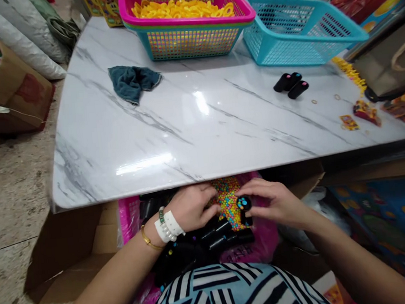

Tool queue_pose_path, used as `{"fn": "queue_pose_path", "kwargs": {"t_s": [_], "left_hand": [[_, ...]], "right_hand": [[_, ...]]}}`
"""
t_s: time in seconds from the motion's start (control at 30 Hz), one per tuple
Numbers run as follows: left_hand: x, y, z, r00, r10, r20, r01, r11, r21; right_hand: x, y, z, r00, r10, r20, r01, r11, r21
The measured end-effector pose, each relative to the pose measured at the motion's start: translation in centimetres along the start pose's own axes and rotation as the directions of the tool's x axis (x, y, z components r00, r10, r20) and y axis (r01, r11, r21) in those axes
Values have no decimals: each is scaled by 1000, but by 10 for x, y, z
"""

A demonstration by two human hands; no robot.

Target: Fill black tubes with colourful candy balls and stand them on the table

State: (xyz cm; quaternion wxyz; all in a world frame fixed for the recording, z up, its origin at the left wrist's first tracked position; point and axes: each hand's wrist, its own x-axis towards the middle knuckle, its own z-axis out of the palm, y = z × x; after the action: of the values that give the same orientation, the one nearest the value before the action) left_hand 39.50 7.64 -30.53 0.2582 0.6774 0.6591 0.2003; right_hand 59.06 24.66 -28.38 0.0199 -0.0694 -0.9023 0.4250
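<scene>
Below the table edge, my right hand [277, 203] grips a short black tube [244, 203] between thumb and fingers. Its open end faces up and shows blue and other coloured beads. Small multicoloured beads [229, 202] fill part of a pink basket [125, 221] lined with clear plastic. At the left side of the beads is my left hand [192, 207], its fingers curled and the thumb drawn in close; the fingertips are partly hidden, and I cannot make out what they hold. More black tubes [218, 236] lie in the basket below my left hand.
On the marbled table [185, 125] are a dark cloth [133, 82], three black tubes [291, 85], a blue basket [307, 46] and stacked baskets [192, 40] holding yellow rings [181, 9]. A cardboard box [69, 260] stands under the table's left front edge.
</scene>
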Motion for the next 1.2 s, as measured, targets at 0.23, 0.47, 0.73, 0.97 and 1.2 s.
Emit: {"fn": "queue_pose_path", "kwargs": {"t_s": [0.23, 0.47, 0.73, 0.97, 1.2], "left_hand": [[2, -3, 1, 967, 88, 241, -109, 991, 78], [5, 0, 4, 972, 74, 221, -91, 993, 68], [3, -5, -1, 995, -88, 40, 77, 971, 225], [0, -10, 2, 998, -55, 25, 54, 998, 30], [5, 0, 4, 999, -13, -45, 1, 964, -265]], "right_hand": [[-8, -14, -22, 983, 0, -184, 20, 994, 108], [3, -12, -19, 982, -87, -165, 74, 993, -88], [17, 6, 45, 989, -68, 128, 130, 805, -579], [13, 6, 28, 993, -77, 91, 98, 962, -254], [-10, -9, -46, 971, 87, -221, -64, 992, 111]]}}
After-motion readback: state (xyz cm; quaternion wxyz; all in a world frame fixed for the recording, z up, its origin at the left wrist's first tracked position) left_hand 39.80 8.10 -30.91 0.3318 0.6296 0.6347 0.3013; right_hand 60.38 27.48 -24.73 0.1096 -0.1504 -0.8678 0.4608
